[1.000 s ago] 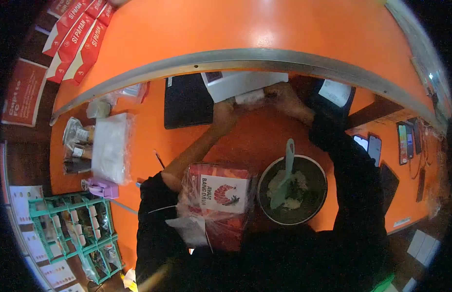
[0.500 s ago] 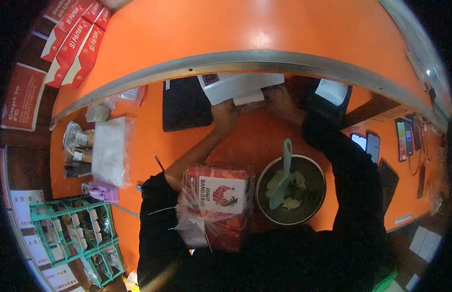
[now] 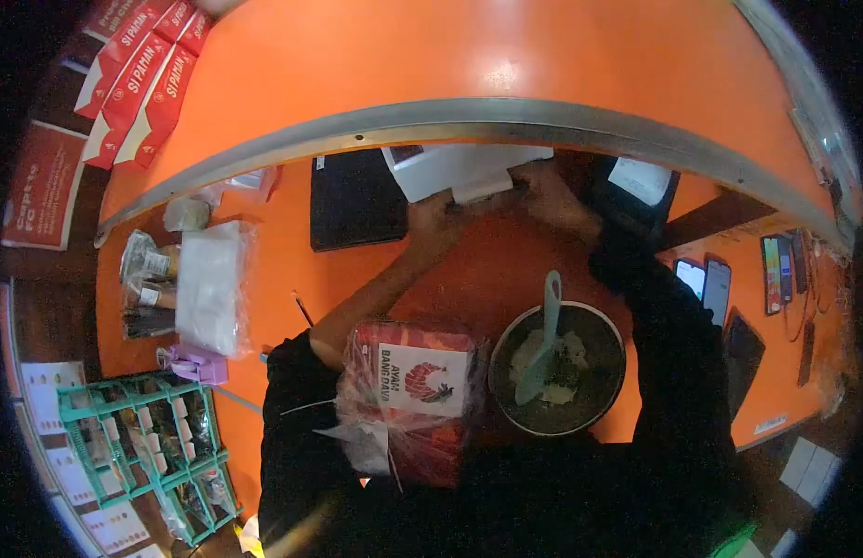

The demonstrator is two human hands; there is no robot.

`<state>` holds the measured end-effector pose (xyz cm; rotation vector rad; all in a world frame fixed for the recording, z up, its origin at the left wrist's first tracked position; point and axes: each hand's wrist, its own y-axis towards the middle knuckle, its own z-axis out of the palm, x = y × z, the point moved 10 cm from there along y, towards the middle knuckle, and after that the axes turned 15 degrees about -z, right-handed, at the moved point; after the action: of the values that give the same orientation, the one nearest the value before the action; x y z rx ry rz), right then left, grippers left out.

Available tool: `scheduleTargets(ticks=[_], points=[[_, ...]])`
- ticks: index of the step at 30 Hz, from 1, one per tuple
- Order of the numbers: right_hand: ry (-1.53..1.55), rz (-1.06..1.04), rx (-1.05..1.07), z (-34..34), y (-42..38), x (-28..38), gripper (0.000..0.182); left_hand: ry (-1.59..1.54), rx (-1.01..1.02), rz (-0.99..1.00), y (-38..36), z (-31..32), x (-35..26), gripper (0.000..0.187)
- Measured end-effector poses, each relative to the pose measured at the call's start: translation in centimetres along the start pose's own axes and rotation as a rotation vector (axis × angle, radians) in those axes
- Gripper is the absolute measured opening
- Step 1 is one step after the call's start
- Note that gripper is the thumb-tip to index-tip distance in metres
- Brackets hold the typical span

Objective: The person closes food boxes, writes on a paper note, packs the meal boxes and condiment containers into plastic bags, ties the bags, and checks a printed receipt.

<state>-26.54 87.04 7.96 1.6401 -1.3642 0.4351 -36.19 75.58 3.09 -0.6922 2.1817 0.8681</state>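
Note:
Under the metal-edged shelf, my left hand (image 3: 433, 219) and my right hand (image 3: 550, 199) are at the lower edge of a white boxy object (image 3: 431, 172). A white flap (image 3: 483, 186) hangs from its front between them, with a dark edge at the bottom. The fingers of both hands look closed on this edge, though shade blurs them. Nearer me lies a red box in clear plastic with a white "Ayam Bang Dava" label (image 3: 422, 379). Right of it, a dark round bowl (image 3: 594, 400) holds pale food and a light green spoon (image 3: 545, 349).
A black flat case (image 3: 357, 205) lies left of my hands, with a stack of clear plastic bags (image 3: 208, 288) beyond. A purple tape dispenser (image 3: 197, 365) stands above a green rack (image 3: 139, 456). Phones (image 3: 703, 284) lie at right. The shelf edge (image 3: 506, 135) overhangs my hands.
The white flap has tilted down, and its dark lower edge now shows between my hands. My right hand has shifted slightly right. The view has moved a little.

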Motion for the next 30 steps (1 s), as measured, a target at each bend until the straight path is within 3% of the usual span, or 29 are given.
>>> scheduleTargets(ticks=[2,5,7,8,10,14,16,20,23,24,25,26,29,30], points=[[-0.133,0.036,0.131,1.3,0.0,-0.3,0.030,0.272,-0.035,0.278,-0.6,-0.3,-5.3,0.031],[-0.669,-0.182,-0.225,-0.2,-0.5,-1.1,0.028,0.250,0.046,0.061,0.4,-0.8,-8.5,0.026],[-0.621,-0.133,-0.018,0.5,-0.5,-2.8,0.029,-0.001,0.083,-0.113,0.9,-0.1,-5.7,0.026],[-0.605,-0.118,0.048,0.6,-0.4,-2.8,0.029,0.001,0.081,-0.107,0.7,0.2,-5.3,0.026],[-0.077,0.000,0.017,0.7,0.2,-0.6,0.023,-0.152,0.066,-0.190,0.4,-0.2,-4.1,0.026],[-0.058,0.099,0.047,1.4,-0.5,-1.9,0.024,-0.259,0.181,-0.404,0.3,0.3,-2.3,0.026],[0.247,0.119,-0.071,1.4,-0.7,-3.5,0.022,-0.484,0.189,-0.455,0.7,-0.8,-4.2,0.029],[0.249,0.020,-0.144,0.4,-0.9,-4.4,0.022,-0.661,0.285,-0.599,-0.1,1.4,-2.8,0.030],[0.146,0.100,0.032,1.6,-0.8,-2.9,0.021,-0.958,0.141,-0.560,0.1,1.4,-2.1,0.021],[-0.230,-0.009,-0.027,0.8,-0.7,-1.9,0.023,-0.465,0.103,-0.280,0.4,0.4,-2.9,0.020],[-0.416,-0.070,-0.051,0.4,-0.8,-1.5,0.025,0.026,0.063,0.001,0.0,0.5,-5.0,0.020],[-0.608,-0.118,-0.086,0.0,-1.1,-1.0,0.026,0.024,0.064,0.003,-0.2,0.7,-4.6,0.020],[-0.633,-0.283,0.051,0.5,-1.0,0.2,0.025,-0.009,0.046,-0.125,0.3,0.4,-3.8,0.022],[-0.425,-0.102,0.032,-0.2,-0.6,0.5,0.023,-0.031,0.047,-0.159,0.4,0.3,-3.6,0.023]])
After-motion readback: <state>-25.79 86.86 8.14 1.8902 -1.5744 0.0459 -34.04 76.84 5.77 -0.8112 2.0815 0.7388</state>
